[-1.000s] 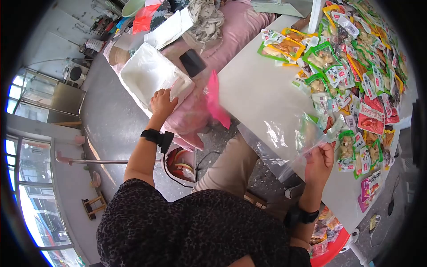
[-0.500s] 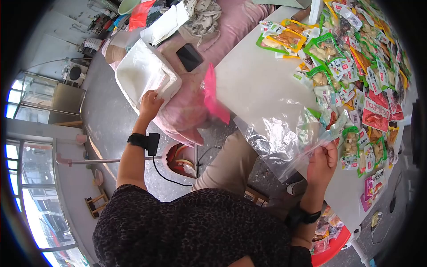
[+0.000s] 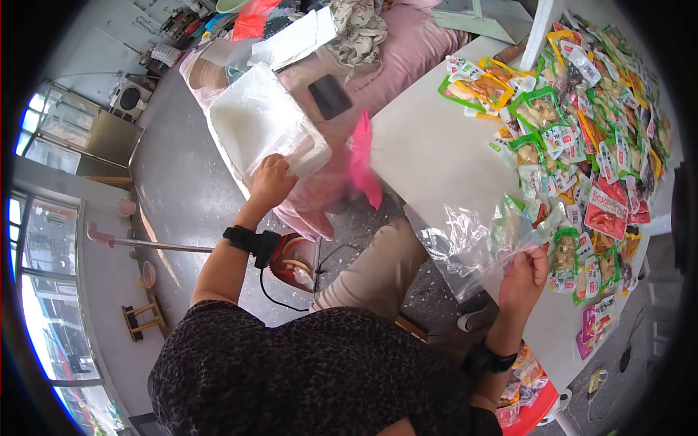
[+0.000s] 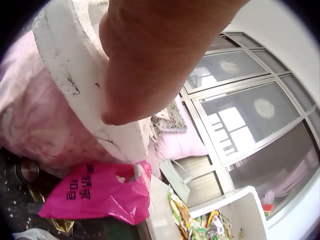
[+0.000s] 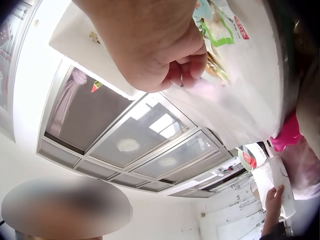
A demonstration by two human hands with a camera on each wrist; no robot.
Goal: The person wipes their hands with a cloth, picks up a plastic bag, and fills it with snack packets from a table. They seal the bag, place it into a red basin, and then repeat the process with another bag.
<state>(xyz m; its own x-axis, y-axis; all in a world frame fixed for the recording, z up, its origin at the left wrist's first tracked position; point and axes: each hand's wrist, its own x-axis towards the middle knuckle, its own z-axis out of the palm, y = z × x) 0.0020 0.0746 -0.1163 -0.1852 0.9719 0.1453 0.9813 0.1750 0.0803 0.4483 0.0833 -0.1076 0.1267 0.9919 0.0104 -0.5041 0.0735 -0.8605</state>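
Observation:
At the near side of the white foam box (image 3: 240,123), the left hand (image 3: 273,180) has its fingers bent beside clear plastic (image 3: 299,147); whether they grip it is unclear. In the left wrist view, that hand (image 4: 145,55) covers part of the foam wall (image 4: 75,85), its fingertips mostly hidden. The right hand (image 3: 522,277) pinches the edge of a clear plastic bag (image 3: 462,243) spread over the table's near edge. Its curled fingers also show in the right wrist view, where the hand (image 5: 160,50) holds the bag (image 5: 225,110).
Many sealed food packets (image 3: 574,138) are piled along the right of the white table (image 3: 422,131). A pink bag (image 3: 361,156) hangs at its left edge. A dark phone (image 3: 329,97) lies on the pink cloth (image 3: 396,47). Below the table is a red tub (image 3: 542,410).
The head view has shifted. The left hand has drawn slightly toward the body, still beside the foam box. The right hand keeps holding the clear bag, whose film has crumpled somewhat.

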